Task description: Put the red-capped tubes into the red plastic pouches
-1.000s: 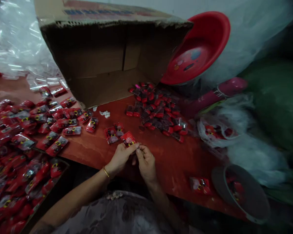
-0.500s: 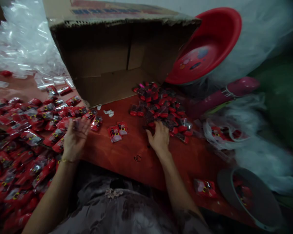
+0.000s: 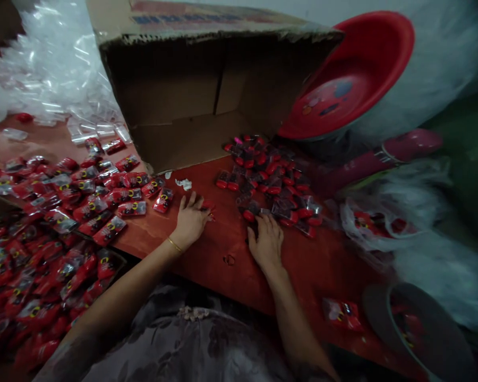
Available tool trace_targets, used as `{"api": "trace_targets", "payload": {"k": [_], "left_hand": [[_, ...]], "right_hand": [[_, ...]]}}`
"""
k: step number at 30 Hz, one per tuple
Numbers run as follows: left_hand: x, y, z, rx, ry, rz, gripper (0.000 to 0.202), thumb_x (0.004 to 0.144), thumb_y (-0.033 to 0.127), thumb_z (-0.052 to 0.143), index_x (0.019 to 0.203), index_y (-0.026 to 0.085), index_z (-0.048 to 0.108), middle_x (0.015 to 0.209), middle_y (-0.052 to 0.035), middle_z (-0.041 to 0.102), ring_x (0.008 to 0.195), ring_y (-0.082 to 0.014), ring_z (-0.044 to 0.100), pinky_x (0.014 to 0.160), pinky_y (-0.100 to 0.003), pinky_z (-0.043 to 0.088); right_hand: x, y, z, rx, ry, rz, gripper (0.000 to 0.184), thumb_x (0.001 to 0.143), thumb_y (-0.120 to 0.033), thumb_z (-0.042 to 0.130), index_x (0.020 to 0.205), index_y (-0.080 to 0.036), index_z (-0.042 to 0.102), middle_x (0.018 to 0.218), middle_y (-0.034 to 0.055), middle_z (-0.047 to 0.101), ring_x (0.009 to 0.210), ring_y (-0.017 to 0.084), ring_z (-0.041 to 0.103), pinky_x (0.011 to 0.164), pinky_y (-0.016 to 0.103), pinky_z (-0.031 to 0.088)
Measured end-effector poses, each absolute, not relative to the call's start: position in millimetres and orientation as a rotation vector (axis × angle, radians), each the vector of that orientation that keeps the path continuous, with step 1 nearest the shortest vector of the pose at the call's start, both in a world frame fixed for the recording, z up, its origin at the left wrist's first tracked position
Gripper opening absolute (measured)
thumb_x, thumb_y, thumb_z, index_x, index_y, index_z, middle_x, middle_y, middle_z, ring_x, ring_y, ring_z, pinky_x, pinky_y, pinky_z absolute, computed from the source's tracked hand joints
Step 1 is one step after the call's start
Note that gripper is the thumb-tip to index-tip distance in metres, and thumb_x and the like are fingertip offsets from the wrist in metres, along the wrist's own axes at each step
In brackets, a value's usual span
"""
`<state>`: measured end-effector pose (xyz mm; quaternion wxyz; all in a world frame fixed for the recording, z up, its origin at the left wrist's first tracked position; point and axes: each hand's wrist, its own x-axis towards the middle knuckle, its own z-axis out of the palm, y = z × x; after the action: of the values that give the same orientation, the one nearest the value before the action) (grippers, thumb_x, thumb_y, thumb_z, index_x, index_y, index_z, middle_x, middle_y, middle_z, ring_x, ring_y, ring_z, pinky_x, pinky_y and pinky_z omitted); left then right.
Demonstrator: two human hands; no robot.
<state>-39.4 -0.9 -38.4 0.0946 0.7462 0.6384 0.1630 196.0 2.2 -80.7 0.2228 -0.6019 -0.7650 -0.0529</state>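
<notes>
A gold bracelet [image 3: 174, 244] accompanies a patterned grey top [image 3: 223, 345].

A small workshop, with heaped red packets [image 3: 131, 208], open carton [image 3: 171, 140]

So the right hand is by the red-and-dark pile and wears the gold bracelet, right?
Not quite: the head view shows the gold bracelet on the left wrist. The right hand is by the red-and-dark pile.

I have the L hand [image 3: 190, 225] palm down, its fingers [image 3: 191, 200] apart, pointing fwd. My R hand [image 3: 266, 244] is also palm down, w/ thumb [image 3: 252, 240] separated from the fingers. Behind the hands, L forearm [image 3: 133, 286] goes back-left, R forearm [image 3: 295, 313] back-right.
</notes>
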Motion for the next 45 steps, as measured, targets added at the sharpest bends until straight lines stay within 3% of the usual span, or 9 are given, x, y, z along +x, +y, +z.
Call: {"api": "trace_targets", "payload": {"k": [5, 13, 16, 18, 23, 28, 31, 37, 45], "left_hand": [[-37.8, -15.8, -43.3, 2.178, 1.959, 0.613, 0.025, 0.087, 0.033, 0.052, 0.103, 0.027, 0.070, 0.127, -0.0088, 0.059, 0.131, -0.0331, 0.039, 0.106, -0.057, 0.027], [-19.0, -31.8, -23.1, 1.897, 1.862, 1.057, 0.030, 0.084, 0.029, 0.056, 0.113, 0.026, 0.065, 0.134, -0.0082, 0.054, 0.132, -0.0300, 0.038, 0.109, -0.054, 0.022], [-16.3, -33.0, -20.0, 1.460, 1.663, 1.235, 0.039, 0.079, 0.034, 0.061, 0.116, 0.019, 0.063, 0.120, -0.0109, 0.064, 0.115, -0.0276, 0.055, 0.099, -0.043, 0.039], [-14.6, -32.4, -19.3, 1.168, 1.444, 1.258, 0.031, 0.077, 0.038, 0.062, 0.096, 0.016, 0.071, 0.094, -0.0089, 0.072, 0.089, -0.0230, 0.065, 0.082, -0.034, 0.048], [-0.9, -31.8, -19.2, 0.799, 1.266, 1.265, 0.027, 0.059, 0.040, 0.076, 0.054, 0.015, 0.067, 0.053, 0.0007, 0.062, 0.053, -0.0112, 0.052, 0.059, -0.024, 0.043], [11.5, -32.9, -17.7, 0.447, 1.143, 1.258, 0.037, 0.046, 0.042, 0.084, 0.064, 0.013, 0.069, 0.061, -0.0006, 0.065, 0.058, -0.0097, 0.054, 0.064, -0.024, 0.045], [5.5, -29.5, -15.4, 0.346, 1.141, 1.245, 0.040, 0.044, 0.041, 0.085, 0.064, 0.012, 0.067, 0.063, -0.0007, 0.065, 0.061, -0.0101, 0.057, 0.067, -0.024, 0.047], [-12.0, -21.0, -8.6, 0.219, 1.056, 1.147, 0.036, 0.050, 0.037, 0.085, 0.070, 0.014, 0.065, 0.072, -0.0030, 0.069, 0.069, -0.0135, 0.064, 0.073, -0.028, 0.049], [-17.3, -26.5, -6.7, 0.202, 1.058, 1.092, 0.033, 0.055, 0.038, 0.083, 0.073, 0.016, 0.067, 0.075, -0.0034, 0.071, 0.071, -0.0148, 0.065, 0.069, -0.026, 0.048]], "right_hand": [[174.6, -9.1, -60.4, -1.464, -1.952, 0.046, 0.026, 0.088, -0.033, 0.047, 0.102, -0.018, 0.064, 0.110, 0.0118, 0.067, 0.108, 0.026, 0.055, 0.096, 0.045, 0.037], [106.3, -20.7, -45.5, -1.218, -1.425, 1.107, 0.027, 0.088, -0.041, 0.048, 0.093, -0.018, 0.062, 0.085, 0.0031, 0.068, 0.077, 0.016, 0.061, 0.071, 0.028, 0.048], [104.5, -20.6, -43.4, -1.232, -1.423, 1.064, 0.027, 0.089, -0.038, 0.046, 0.080, -0.018, 0.061, 0.072, 0.0000, 0.063, 0.068, 0.014, 0.057, 0.066, 0.025, 0.045], [108.6, -22.4, -41.3, -1.254, -1.450, 1.017, 0.026, 0.089, -0.037, 0.046, 0.074, -0.018, 0.058, 0.064, -0.0013, 0.059, 0.061, 0.013, 0.053, 0.060, 0.023, 0.042], [115.4, -29.9, -42.8, -1.382, -1.638, 0.729, 0.031, 0.091, -0.034, 0.038, 0.067, -0.020, 0.051, 0.057, -0.0008, 0.054, 0.053, 0.013, 0.049, 0.053, 0.024, 0.038], [120.0, -30.7, -44.3, -1.391, -1.673, 0.707, 0.028, 0.092, -0.033, 0.038, 0.076, -0.020, 0.056, 0.066, 0.0023, 0.061, 0.059, 0.015, 0.055, 0.057, 0.026, 0.043], [140.5, -13.2, -37.8, -1.297, -1.839, 0.646, 0.027, 0.092, -0.028, 0.036, 0.094, -0.019, 0.061, 0.087, 0.0061, 0.068, 0.079, 0.018, 0.061, 0.073, 0.029, 0.048], [203.2, 50.8, -30.9, -1.498, -2.469, 0.100, 0.046, 0.078, -0.009, 0.044, 0.122, -0.015, 0.057, 0.133, 0.0114, 0.053, 0.120, 0.031, 0.042, 0.099, 0.050, 0.030], [205.3, 40.7, -35.9, -1.378, -2.675, 0.038, 0.044, 0.085, -0.044, 0.054, 0.120, -0.017, 0.058, 0.117, 0.0115, 0.063, 0.104, 0.030, 0.049, 0.098, 0.049, 0.026]]}}
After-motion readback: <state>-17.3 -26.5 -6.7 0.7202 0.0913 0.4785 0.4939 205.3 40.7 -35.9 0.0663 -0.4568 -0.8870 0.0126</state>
